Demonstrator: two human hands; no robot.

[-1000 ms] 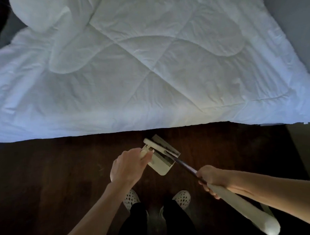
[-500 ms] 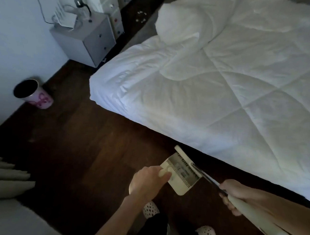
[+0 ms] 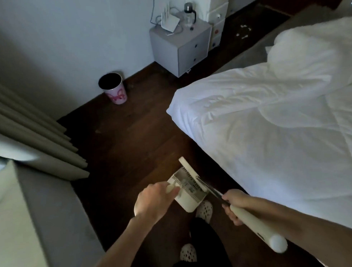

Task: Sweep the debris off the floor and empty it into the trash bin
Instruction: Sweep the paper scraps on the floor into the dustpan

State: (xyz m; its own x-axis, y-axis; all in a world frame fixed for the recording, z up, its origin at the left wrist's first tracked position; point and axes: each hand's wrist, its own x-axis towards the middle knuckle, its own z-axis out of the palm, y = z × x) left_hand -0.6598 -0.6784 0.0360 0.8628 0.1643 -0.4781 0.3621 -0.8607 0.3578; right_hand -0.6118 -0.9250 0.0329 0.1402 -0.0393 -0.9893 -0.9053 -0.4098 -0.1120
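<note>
My left hand (image 3: pixel 153 200) grips the handle of a cream dustpan (image 3: pixel 188 190), held above the dark wood floor in front of my feet. My right hand (image 3: pixel 234 205) grips the cream handle of a broom (image 3: pixel 254 222); its pale head rests against the dustpan's far edge. A small pink-and-white trash bin (image 3: pixel 113 88) with a dark inside stands on the floor against the far wall, well ahead to the left. Small white bits of debris (image 3: pixel 243 32) lie on the floor far off, past the nightstand. What lies inside the dustpan is not visible.
A bed with a white duvet (image 3: pixel 270 130) fills the right side. A grey nightstand (image 3: pixel 180 47) with a router and bottle stands by the wall. Curtains (image 3: pixel 31 142) and a grey sofa edge (image 3: pixel 44 217) close off the left. Open floor runs between them toward the bin.
My view has swung left from the bed's side to the room corner, bringing the bin, nightstand and curtains into sight. Both hands keep the same hold on dustpan and broom.
</note>
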